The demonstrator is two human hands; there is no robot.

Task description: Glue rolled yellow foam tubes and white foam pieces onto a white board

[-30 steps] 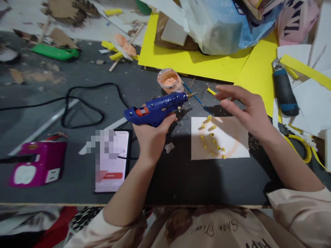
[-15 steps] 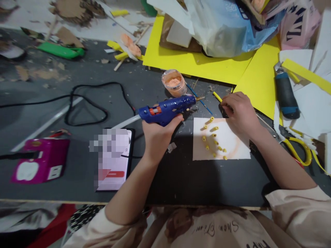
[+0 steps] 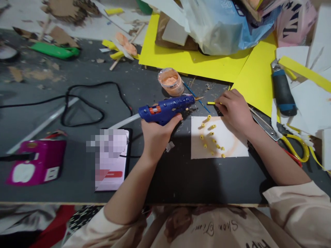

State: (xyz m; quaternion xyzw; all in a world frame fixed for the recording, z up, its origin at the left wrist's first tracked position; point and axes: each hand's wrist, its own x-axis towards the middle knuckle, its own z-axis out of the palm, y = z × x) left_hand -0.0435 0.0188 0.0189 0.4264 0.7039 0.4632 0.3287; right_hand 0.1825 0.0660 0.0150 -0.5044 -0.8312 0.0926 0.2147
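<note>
One glue gun (image 3: 167, 108), one jar (image 3: 176, 86), eleven yellow tubes (image 3: 212, 134) (on one white card (image 3: 224, 135))

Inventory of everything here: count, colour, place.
glue gun: 1, blue, centre
small stick: 1, yellow, centre
card: 1, white, centre right
tubes: about 11, yellow, on card
tub: 1, clear, behind glue gun
rod: 1, blue, beside tub
glue sticks: 2, whitish, left
phone: 1, black, front left
box: 1, purple, far left
cabling: uncounted, black, left
long item: 1, green, top left
sheets: 2, yellow, upper right
bags: 2, bluish, pink, top right
tool: 1, dark, right
scissors: 1, yellow handles, right
scraps: many, mixed, throughout
left grip: 1, on glue gun
right grip: 1, on small stick
</note>
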